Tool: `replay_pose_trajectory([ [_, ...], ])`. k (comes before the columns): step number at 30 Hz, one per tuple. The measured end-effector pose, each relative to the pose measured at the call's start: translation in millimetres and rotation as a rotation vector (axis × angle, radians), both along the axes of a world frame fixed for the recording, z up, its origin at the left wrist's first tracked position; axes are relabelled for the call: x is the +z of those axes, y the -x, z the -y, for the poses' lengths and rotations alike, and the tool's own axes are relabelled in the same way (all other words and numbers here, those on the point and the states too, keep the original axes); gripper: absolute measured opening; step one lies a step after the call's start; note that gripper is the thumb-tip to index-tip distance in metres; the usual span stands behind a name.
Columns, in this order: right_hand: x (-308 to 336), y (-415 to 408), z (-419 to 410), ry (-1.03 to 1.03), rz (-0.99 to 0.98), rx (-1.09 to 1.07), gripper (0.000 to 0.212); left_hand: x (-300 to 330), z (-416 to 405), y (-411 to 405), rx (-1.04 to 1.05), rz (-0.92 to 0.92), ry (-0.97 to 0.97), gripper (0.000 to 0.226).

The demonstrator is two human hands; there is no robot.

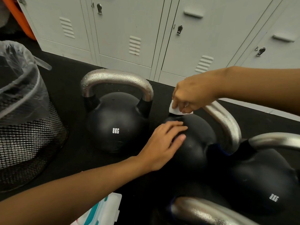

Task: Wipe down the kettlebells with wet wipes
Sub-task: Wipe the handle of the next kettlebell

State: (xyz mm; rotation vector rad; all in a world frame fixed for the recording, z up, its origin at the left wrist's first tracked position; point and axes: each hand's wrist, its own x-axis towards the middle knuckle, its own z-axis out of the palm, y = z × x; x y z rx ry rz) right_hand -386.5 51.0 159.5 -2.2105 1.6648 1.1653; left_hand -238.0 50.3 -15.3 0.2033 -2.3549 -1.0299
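Note:
Several black kettlebells with silver handles stand on the dark floor. One marked 8KG (116,125) stands left of centre, its handle beaded with water drops. My left hand (162,143) rests with straight fingers on the round body of the middle kettlebell (194,143). My right hand (191,96) pinches a white wet wipe (174,110) against the top of that kettlebell, at the left base of its handle. Another 8KG kettlebell (263,184) stands at the right, and a fourth one's handle (203,211) shows at the bottom edge.
A black mesh bin (27,143) lined with a clear bag stands at the left. A wet wipe pack (100,211) lies at the bottom, under my left forearm. Grey lockers (129,30) line the back. An orange object (17,15) sits top left.

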Motion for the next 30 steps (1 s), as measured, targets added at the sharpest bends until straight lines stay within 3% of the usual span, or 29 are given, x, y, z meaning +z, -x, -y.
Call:
replay_pose_trajectory([
  [3, 4.1, 5.2, -4.4, 0.016, 0.136, -0.125, 0.027, 6.8, 11.2, 6.7, 0.156, -0.119, -0.227, 0.023],
  [10, 1.1, 3.8, -26.5, 0.263, 0.416, -0.333, 0.037, 33.7, 26.2, 41.1, 0.222, -0.132, -0.371, 0.032],
  [15, -0.1, -7.0, -43.2, 0.385, 0.384, -0.315, 0.034, 38.9, 31.9, 46.7, 0.183, -0.15, -0.399, 0.023],
  [17, -3.2, -18.6, -57.9, 0.556, 0.413, -0.303, 0.028, 40.0, 31.8, 46.0, 0.193, -0.151, -0.394, 0.026],
  [20, -5.1, -46.8, -82.7, 0.806, 0.647, -0.561, 0.014, 42.4, 32.0, 45.0, 0.174, -0.173, -0.424, 0.031],
  [22, -12.8, -58.2, -93.2, 0.752, 0.755, -0.835, 0.013, 42.1, 34.3, 45.0, 0.175, -0.164, -0.419, 0.036],
  [25, -28.5, -62.8, -96.6, 0.6, 0.879, -1.185, 0.023, 41.0, 37.2, 44.5, 0.195, -0.143, -0.417, 0.037],
  [30, -47.9, -67.1, -77.8, 0.678, 1.112, -1.394, 0.052, 43.9, 38.4, 41.0, 0.184, -0.126, -0.403, 0.038],
])
